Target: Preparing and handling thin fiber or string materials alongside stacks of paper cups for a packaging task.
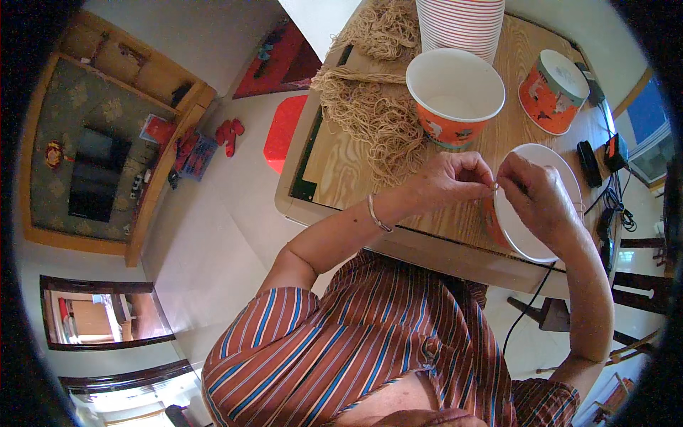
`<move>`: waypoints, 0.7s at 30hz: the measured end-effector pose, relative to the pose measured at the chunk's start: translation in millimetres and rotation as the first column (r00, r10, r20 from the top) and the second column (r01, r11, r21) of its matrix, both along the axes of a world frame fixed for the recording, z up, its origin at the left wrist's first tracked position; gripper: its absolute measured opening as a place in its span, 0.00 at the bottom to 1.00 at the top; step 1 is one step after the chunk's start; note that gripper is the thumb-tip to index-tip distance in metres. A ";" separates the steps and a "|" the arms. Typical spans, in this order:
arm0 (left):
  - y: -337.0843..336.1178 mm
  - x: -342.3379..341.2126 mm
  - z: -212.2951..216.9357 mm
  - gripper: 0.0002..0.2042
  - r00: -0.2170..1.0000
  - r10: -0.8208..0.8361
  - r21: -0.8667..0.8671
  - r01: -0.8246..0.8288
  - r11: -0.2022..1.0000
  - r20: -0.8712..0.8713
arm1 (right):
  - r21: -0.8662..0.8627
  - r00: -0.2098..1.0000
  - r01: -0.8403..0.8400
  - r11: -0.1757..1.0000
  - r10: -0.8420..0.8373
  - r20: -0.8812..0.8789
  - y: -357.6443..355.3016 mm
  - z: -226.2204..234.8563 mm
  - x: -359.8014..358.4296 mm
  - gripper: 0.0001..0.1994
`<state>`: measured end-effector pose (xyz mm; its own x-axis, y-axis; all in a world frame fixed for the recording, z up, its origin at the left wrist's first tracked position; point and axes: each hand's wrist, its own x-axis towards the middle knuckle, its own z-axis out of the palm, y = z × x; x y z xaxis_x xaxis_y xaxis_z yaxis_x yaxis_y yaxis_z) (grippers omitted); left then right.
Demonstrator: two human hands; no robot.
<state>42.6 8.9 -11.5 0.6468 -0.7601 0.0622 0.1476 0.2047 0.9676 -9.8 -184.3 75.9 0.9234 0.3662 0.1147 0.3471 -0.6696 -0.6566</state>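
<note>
My left hand point(455, 179) and my right hand point(538, 198) meet over the table's near edge, fingertips pinched together. A small pale bit of string shows between them, mostly hidden by the fingers. Right beneath my right hand is a white-lined paper bucket point(525, 231), its mouth tilted toward me; a thin strand shows by its right rim. Beyond my hands stands an orange printed paper bucket point(455, 89), upright with its white inside showing. Tangled tan strings point(380, 124) lie to its left, with a further heap of string point(384, 28) behind.
A tall stack of nested paper buckets point(461, 25) rises at the back. Another orange bucket point(553, 92) rests upside down at the right. A black adapter point(616, 152) and coiled cables point(617, 206) lie along the right edge. A red stool point(286, 132) stands left of the wooden table point(434, 238).
</note>
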 end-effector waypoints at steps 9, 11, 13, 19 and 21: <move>-0.5 0.3 -9.2 0.04 1.000 0.006 -0.018 -0.006 1.000 -0.002 | -0.025 0.999 0.022 0.999 -0.021 0.033 1.6 -3.2 -2.9 0.04; -1.2 1.1 -11.8 0.04 1.000 0.006 -0.017 -0.006 1.000 0.002 | -0.025 0.999 0.027 0.999 -0.027 0.026 2.8 -0.6 -3.8 0.04; -1.6 0.9 -11.6 0.04 1.000 0.007 -0.015 -0.007 1.000 0.006 | -0.033 0.998 0.045 0.998 -0.044 0.034 3.9 -1.7 -4.8 0.04; -1.0 -2.2 -7.1 0.04 0.998 0.028 -0.018 -0.027 0.999 0.055 | -0.074 0.997 0.074 0.995 -0.071 0.044 6.3 -2.5 -8.5 0.04; -0.8 -2.1 -7.7 0.04 0.991 0.034 -0.035 -0.030 0.999 0.127 | -0.060 0.996 0.065 0.996 -0.061 0.067 6.3 -3.5 -9.1 0.04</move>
